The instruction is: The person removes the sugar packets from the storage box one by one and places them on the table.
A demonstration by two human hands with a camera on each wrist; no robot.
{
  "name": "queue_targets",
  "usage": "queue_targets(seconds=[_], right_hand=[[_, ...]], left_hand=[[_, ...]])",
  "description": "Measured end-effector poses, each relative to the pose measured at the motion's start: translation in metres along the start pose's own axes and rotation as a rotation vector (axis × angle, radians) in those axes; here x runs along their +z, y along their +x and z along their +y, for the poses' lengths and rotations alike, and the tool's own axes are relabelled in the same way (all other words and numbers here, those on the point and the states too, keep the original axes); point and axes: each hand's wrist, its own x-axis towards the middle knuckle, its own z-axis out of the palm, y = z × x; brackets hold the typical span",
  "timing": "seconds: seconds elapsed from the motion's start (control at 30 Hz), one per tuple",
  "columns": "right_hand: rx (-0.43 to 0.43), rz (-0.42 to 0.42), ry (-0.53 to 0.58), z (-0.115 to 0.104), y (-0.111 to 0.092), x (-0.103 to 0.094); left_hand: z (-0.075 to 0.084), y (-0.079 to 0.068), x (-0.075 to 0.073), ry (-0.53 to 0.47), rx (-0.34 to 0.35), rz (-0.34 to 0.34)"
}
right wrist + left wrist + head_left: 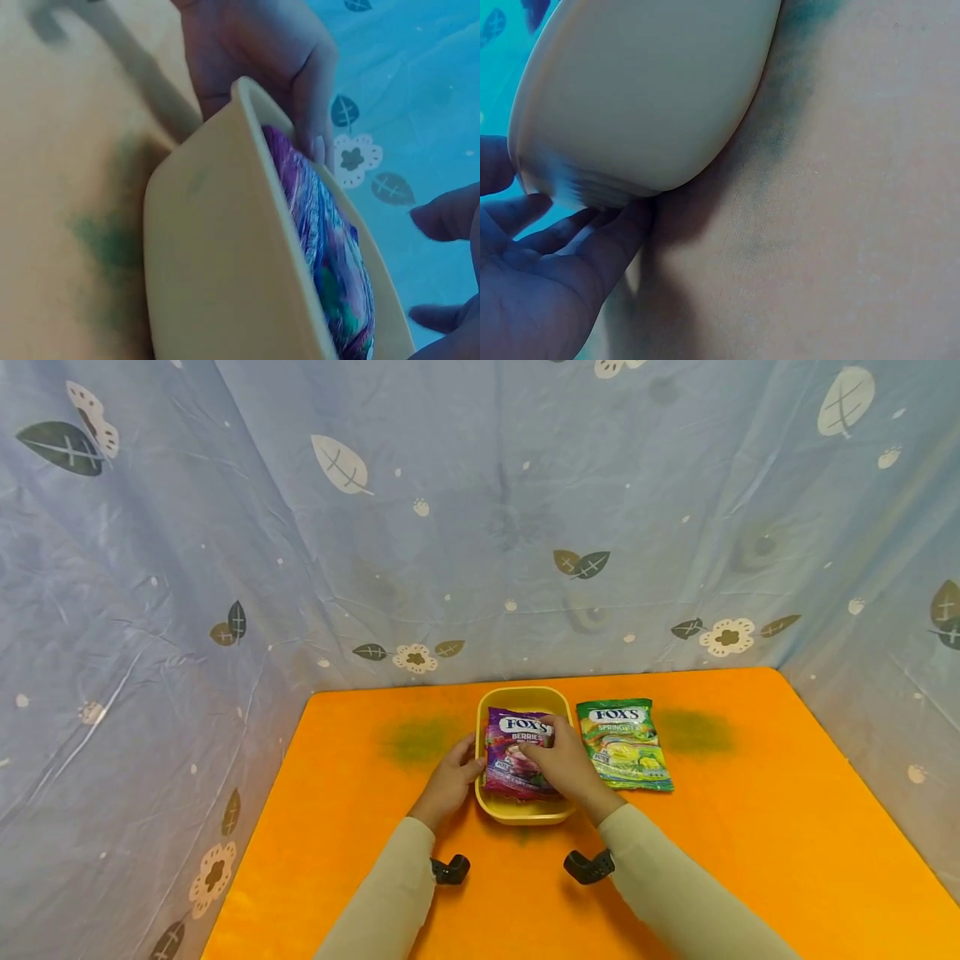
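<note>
A yellow plastic tub (525, 817) stands near the back of the orange table, with a purple Fox's Berries candy packet (517, 777) lying in it. My left hand (447, 782) grips the tub's left side; in the left wrist view its fingers (622, 232) lie against the tub's outer wall (652, 90) and the thumb is at the rim. Over the packet is my right hand (564, 764), thumb and fingers spread. In the right wrist view those fingertips (435, 221) stand apart from the packet (315, 225).
Just right of the tub, a green Fox's Spring Tea candy packet (626, 747) lies flat on the orange tabletop (750, 827). A blue patterned curtain (480, 527) hangs behind the table and along both sides. Black devices (588, 866) are strapped at both wrists.
</note>
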Motion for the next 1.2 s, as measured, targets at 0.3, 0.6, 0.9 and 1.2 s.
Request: queue_targets(seconds=[0.3,0.6,0.9,1.2], right_hand=[[0.013,-0.065,0.125,0.005,0.004,-0.001],[0.049,-0.045,0.184,0.009,0.005,-0.006],[0.037,-0.118,0.314,0.010,0.006,-0.014],[-0.041,-0.173,0.257,0.017,0.006,-0.022]], left_hand=[[0.000,0.001,0.001,0.012,-0.011,0.005],[-0.001,0.000,0.000,0.001,-0.011,0.005],[-0.001,-0.001,0.000,0.024,0.016,0.008],[0.002,-0.002,0.001,0.024,-0.011,0.016]])
